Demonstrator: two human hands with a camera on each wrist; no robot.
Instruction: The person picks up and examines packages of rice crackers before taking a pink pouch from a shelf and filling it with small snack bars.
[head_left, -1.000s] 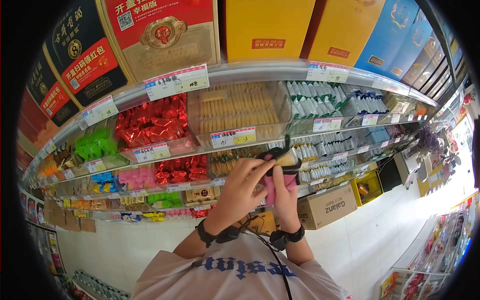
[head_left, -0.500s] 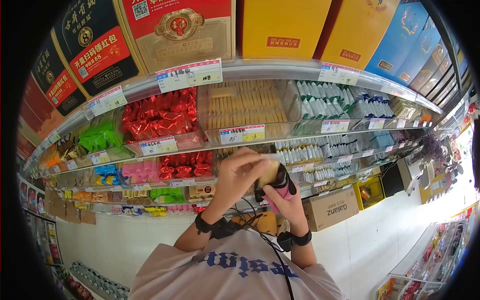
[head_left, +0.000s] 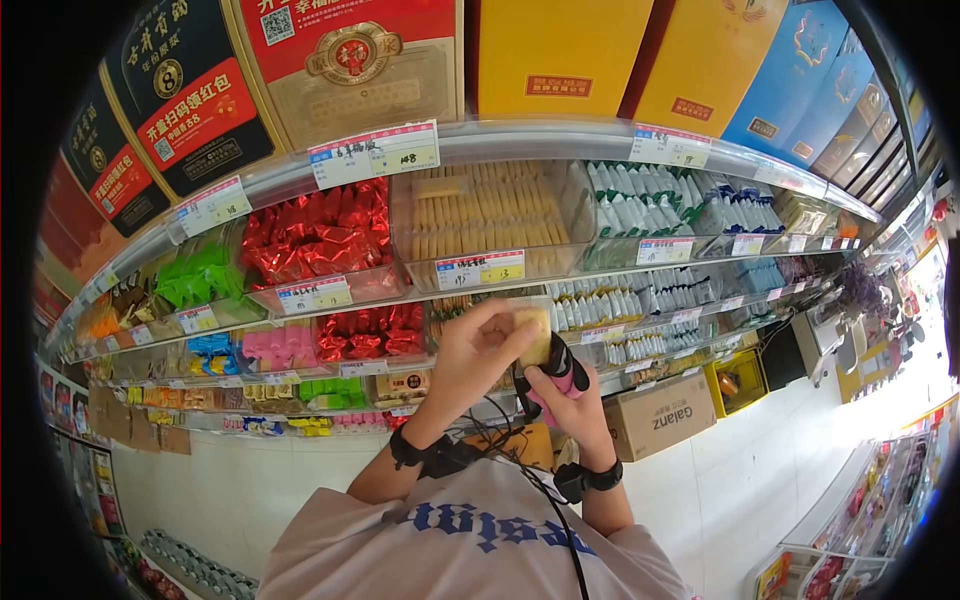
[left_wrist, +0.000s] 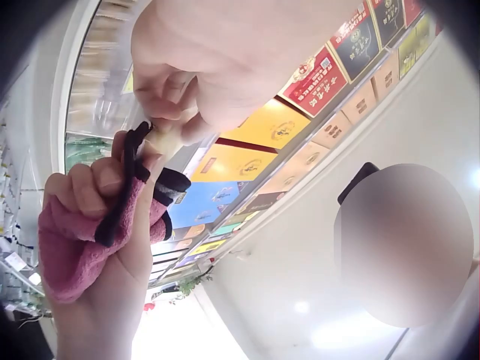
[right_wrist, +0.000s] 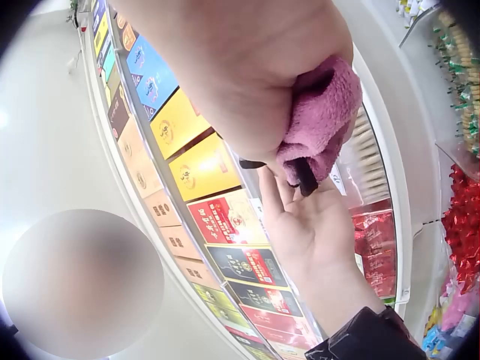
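My left hand (head_left: 470,358), also at the top of the left wrist view (left_wrist: 217,56), pinches a small pale-yellow piece (head_left: 536,340) between thumb and fingers. Against its right side, in the head view, is a pink fuzzy cloth item with black edging (left_wrist: 75,244), gripped by my right hand (head_left: 582,412). The right wrist view shows the pink cloth (right_wrist: 322,112) bunched in the curled right hand (right_wrist: 240,64), with the left hand (right_wrist: 311,236) just beyond. Whether the yellow piece touches the cloth's inside, I cannot tell.
Tiered shelves hold clear bins of wrapped snacks: red packets (head_left: 320,235), tan ones (head_left: 490,220) and white-green ones (head_left: 645,205). Large boxes (head_left: 560,50) stand above. A brown carton (head_left: 660,415) and a yellow crate (head_left: 738,382) sit low at the right. Dark cables (head_left: 500,425) hang near my wrists.
The pale-yellow piece, earlier between both hands at the black-edged cloth, has shifted left with my left hand and shows more. The cloth stays in my right hand. The head view has shifted slightly.
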